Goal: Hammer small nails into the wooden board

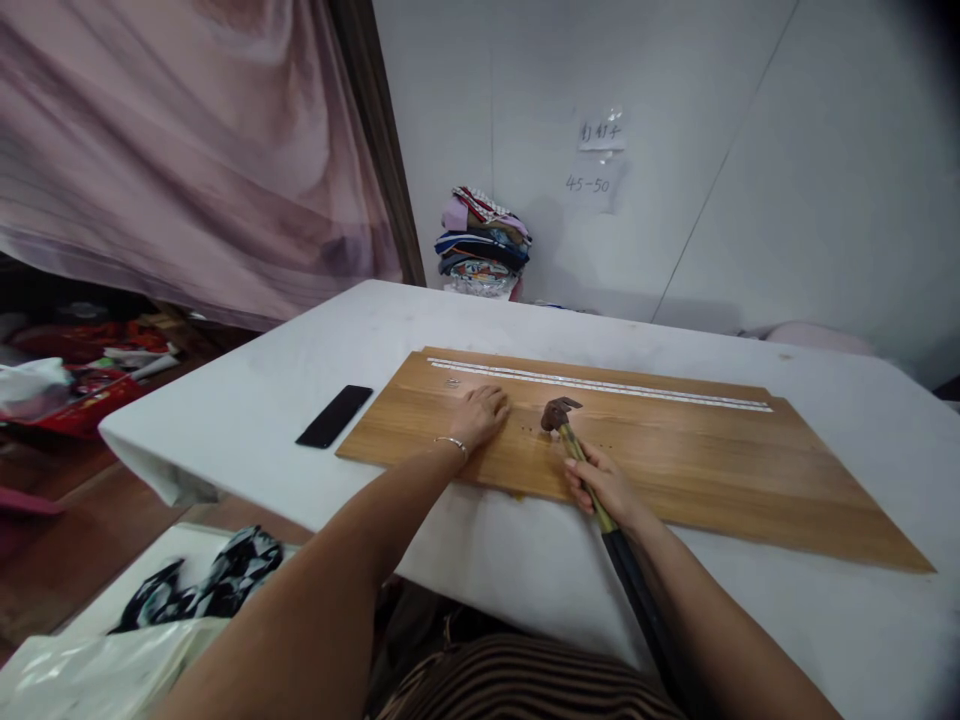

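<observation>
My right hand (604, 485) is wrapped round the handle of a claw hammer (585, 465), below its rusty head. The head is at or just above the wooden board (712, 470); I cannot tell whether it touches. My left hand (480, 415), a bracelet at its wrist, rests palm down on the board with its fingers stretched out. Close to its fingertips lie a few small nails (452, 382). Small dark marks or nail heads (529, 429) dot the wood around the hammer head. What is under my left palm is hidden.
Two white measuring strips (600, 384) run along the board's far edge. A black phone (334, 416) lies left of the board on the white-covered table (247, 400). Folded clothes (484, 245) are stacked behind the table. A pink curtain (187, 150) hangs at left.
</observation>
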`<state>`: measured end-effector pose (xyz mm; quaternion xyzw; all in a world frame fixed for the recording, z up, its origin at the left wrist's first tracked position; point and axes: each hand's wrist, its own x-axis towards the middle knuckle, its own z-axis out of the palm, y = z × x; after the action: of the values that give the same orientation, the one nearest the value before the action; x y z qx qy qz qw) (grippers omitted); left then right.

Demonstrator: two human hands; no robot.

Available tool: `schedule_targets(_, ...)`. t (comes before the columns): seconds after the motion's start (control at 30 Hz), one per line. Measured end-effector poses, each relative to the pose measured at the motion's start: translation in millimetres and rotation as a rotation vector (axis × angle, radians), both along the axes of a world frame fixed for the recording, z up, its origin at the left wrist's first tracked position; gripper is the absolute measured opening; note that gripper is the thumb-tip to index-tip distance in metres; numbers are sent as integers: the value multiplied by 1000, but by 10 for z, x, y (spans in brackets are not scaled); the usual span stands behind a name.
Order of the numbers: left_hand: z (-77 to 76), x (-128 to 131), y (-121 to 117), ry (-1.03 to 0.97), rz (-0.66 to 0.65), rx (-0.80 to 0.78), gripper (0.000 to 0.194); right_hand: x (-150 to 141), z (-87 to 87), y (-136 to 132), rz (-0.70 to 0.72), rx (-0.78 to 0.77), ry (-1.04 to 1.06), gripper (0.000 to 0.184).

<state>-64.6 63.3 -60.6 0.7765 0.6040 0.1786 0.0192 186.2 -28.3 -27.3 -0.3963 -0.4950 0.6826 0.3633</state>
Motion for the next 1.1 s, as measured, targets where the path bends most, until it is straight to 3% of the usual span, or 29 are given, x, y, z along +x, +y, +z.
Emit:
schedule_targets(0.27,-2,16,-14,-36,13,-2,28,-46,-46,-15,28,4,5,47)
schedule_targets(0.7,-43,5,11,-30,16,2,29,-83,-96,-7,30,-9,-13,54)
schedule_targets(0.93,-23,12,3,-28,17,-7,29,-103,-111,1,15,-9,-15,39)
schedule_targets(1.1,-15,13,-4,-39,23,-7,30,-97,-141,14,-1,2,-9,45)
